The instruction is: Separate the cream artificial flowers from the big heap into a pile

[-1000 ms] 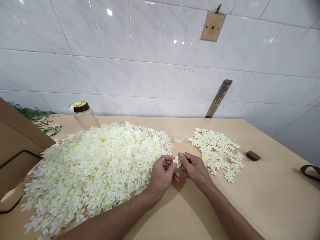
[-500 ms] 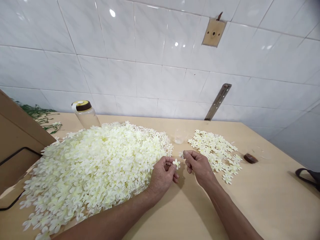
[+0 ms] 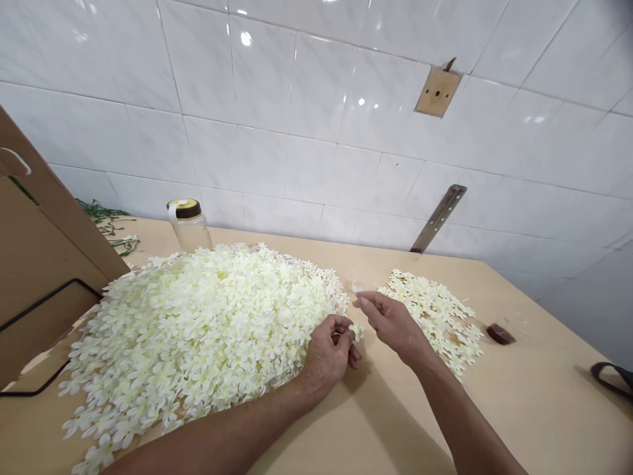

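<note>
My left hand [image 3: 330, 353] is closed, pinching a small white artificial flower [image 3: 357, 332] with a pale yellow centre between thumb and fingertips. It rests beside the right edge of a big heap of loose white flowers [image 3: 208, 323]. My right hand [image 3: 393, 324] is held just above and to the right of it, thumb and forefinger close together; whatever they hold, if anything, is too small to make out. Those fingertips reach toward a small clear container [image 3: 360, 285], partly covered by the hand. Behind my right wrist lies a smaller, flatter spread of white flowers [image 3: 430, 307].
A clear bottle [image 3: 190, 227] with a brown and yellow lid stands behind the heap. A cardboard box [image 3: 54, 244] and green stems [image 3: 106, 214] are at left. A dark brown piece [image 3: 500, 334] and a black strap [image 3: 610, 379] lie at right. A metal bracket [image 3: 439, 218] leans at the tiled wall.
My right hand has moved from near the left hand's flower up toward the clear container. The flower in my left hand has turned. The view has shifted slightly left and up.
</note>
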`<state>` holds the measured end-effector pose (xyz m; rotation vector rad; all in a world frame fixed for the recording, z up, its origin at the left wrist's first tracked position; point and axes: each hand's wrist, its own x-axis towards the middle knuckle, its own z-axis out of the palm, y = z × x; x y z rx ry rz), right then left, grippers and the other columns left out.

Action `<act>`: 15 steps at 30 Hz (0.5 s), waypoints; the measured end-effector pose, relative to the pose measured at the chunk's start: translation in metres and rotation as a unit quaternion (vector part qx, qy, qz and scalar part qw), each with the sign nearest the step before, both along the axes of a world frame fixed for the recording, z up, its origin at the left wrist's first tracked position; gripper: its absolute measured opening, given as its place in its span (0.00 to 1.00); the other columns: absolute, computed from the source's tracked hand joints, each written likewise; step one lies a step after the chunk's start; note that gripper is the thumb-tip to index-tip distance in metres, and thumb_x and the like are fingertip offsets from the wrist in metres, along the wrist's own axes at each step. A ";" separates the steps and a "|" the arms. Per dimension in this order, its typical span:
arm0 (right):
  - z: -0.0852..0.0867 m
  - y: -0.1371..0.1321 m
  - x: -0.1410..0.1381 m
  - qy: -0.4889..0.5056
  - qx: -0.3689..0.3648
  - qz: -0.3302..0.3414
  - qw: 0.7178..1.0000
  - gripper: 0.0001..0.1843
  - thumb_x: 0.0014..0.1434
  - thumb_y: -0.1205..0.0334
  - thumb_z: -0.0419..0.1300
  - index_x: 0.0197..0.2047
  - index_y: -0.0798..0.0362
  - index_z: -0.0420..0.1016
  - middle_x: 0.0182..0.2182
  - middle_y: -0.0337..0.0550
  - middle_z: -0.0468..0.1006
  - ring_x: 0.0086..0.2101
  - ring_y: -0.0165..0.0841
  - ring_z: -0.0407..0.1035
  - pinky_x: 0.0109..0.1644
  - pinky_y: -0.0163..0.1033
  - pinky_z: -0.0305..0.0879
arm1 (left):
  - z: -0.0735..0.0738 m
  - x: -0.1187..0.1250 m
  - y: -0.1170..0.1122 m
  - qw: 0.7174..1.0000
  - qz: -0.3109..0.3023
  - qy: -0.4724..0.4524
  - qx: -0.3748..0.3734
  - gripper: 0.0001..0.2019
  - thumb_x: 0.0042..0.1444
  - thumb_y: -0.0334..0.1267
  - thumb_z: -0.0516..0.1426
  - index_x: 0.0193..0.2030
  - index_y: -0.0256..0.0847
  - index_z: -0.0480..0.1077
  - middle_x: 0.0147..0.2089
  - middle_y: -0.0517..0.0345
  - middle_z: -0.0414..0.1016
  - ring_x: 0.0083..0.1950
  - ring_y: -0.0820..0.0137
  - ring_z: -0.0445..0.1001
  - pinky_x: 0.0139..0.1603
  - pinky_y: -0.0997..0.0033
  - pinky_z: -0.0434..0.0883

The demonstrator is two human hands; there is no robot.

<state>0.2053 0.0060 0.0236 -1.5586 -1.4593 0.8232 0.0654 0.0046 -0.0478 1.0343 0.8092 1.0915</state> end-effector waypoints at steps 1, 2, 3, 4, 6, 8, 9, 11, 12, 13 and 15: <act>-0.005 -0.002 0.003 0.015 -0.039 0.020 0.999 0.23 0.58 0.40 0.61 0.39 0.54 0.79 0.20 0.36 0.69 0.18 0.24 0.53 0.18 0.31 0.48 | 0.001 0.000 0.000 1.000 0.001 -0.001 0.006 0.14 0.56 0.48 0.60 0.41 0.40 0.67 0.21 0.65 0.69 0.18 0.73 0.69 0.19 0.74 0.70; -0.011 -0.004 0.005 0.043 -0.079 0.045 0.995 0.24 0.58 0.39 0.60 0.35 0.55 0.77 0.17 0.33 0.63 0.17 0.24 0.50 0.18 0.31 0.45 | 0.001 -0.001 0.000 1.000 0.002 0.001 0.012 0.15 0.56 0.49 0.59 0.42 0.39 0.67 0.20 0.65 0.70 0.18 0.73 0.69 0.19 0.74 0.70; -0.017 -0.007 0.007 0.076 -0.112 0.067 0.989 0.25 0.58 0.38 0.61 0.33 0.55 0.76 0.17 0.31 0.61 0.17 0.23 0.48 0.18 0.31 0.44 | 0.003 -0.002 0.000 1.000 0.006 0.003 0.016 0.15 0.57 0.49 0.59 0.42 0.39 0.66 0.20 0.65 0.70 0.17 0.73 0.68 0.20 0.74 0.70; -0.022 -0.009 0.008 0.107 -0.130 0.079 0.983 0.25 0.57 0.38 0.62 0.32 0.55 0.75 0.17 0.31 0.60 0.17 0.23 0.48 0.18 0.31 0.44 | 0.004 -0.003 0.000 1.000 0.010 0.006 0.019 0.16 0.58 0.49 0.58 0.43 0.39 0.66 0.20 0.64 0.70 0.17 0.73 0.68 0.21 0.74 0.70; -0.031 -0.012 0.008 0.157 -0.136 0.078 0.975 0.25 0.54 0.38 0.64 0.31 0.55 0.74 0.17 0.31 0.61 0.17 0.23 0.50 0.18 0.31 0.46 | 0.006 -0.004 0.000 1.000 0.017 0.009 0.018 0.16 0.58 0.49 0.57 0.44 0.38 0.66 0.20 0.64 0.71 0.17 0.73 0.69 0.21 0.74 0.70; -0.038 -0.012 0.007 0.179 -0.127 0.063 0.974 0.25 0.53 0.39 0.66 0.29 0.54 0.74 0.17 0.31 0.62 0.17 0.24 0.51 0.18 0.31 0.48 | 0.007 -0.004 0.001 1.000 0.020 0.009 0.014 0.16 0.59 0.49 0.57 0.44 0.38 0.65 0.20 0.64 0.71 0.17 0.73 0.68 0.21 0.74 0.70; -0.040 -0.012 0.006 0.180 -0.123 0.057 0.974 0.25 0.53 0.38 0.66 0.28 0.54 0.73 0.16 0.31 0.62 0.17 0.24 0.52 0.18 0.31 0.49 | 0.007 -0.003 0.001 1.000 0.018 0.010 0.012 0.16 0.59 0.49 0.57 0.44 0.38 0.65 0.20 0.64 0.71 0.16 0.73 0.68 0.21 0.74 0.70; -0.045 -0.011 0.004 0.164 -0.112 0.049 0.979 0.25 0.55 0.38 0.63 0.26 0.53 0.70 0.16 0.32 0.62 0.16 0.25 0.53 0.19 0.32 0.50 | 0.007 -0.003 0.001 1.000 0.015 0.009 0.005 0.16 0.58 0.48 0.57 0.44 0.38 0.65 0.20 0.64 0.71 0.17 0.73 0.68 0.20 0.74 0.70; -0.046 -0.010 0.003 0.147 -0.104 0.044 0.983 0.25 0.57 0.38 0.61 0.26 0.52 0.69 0.15 0.32 0.63 0.16 0.25 0.54 0.19 0.32 0.51 | 0.007 -0.003 0.002 1.000 0.014 0.007 0.001 0.15 0.58 0.47 0.58 0.44 0.38 0.65 0.20 0.64 0.71 0.17 0.73 0.69 0.20 0.74 0.70; -0.046 -0.011 0.002 0.125 -0.094 0.039 0.987 0.25 0.59 0.38 0.59 0.26 0.52 0.68 0.15 0.32 0.63 0.15 0.26 0.55 0.19 0.33 0.52 | 0.007 -0.003 0.002 1.000 0.012 0.003 -0.004 0.15 0.58 0.46 0.58 0.44 0.38 0.65 0.21 0.64 0.71 0.17 0.73 0.69 0.20 0.73 0.71; -0.045 -0.012 0.000 0.074 -0.073 0.029 0.994 0.25 0.62 0.39 0.56 0.25 0.50 0.65 0.15 0.32 0.64 0.15 0.27 0.57 0.20 0.33 0.54 | 0.008 -0.003 0.001 1.000 0.008 -0.006 -0.009 0.14 0.57 0.45 0.59 0.44 0.38 0.65 0.22 0.64 0.71 0.18 0.73 0.70 0.20 0.73 0.72</act>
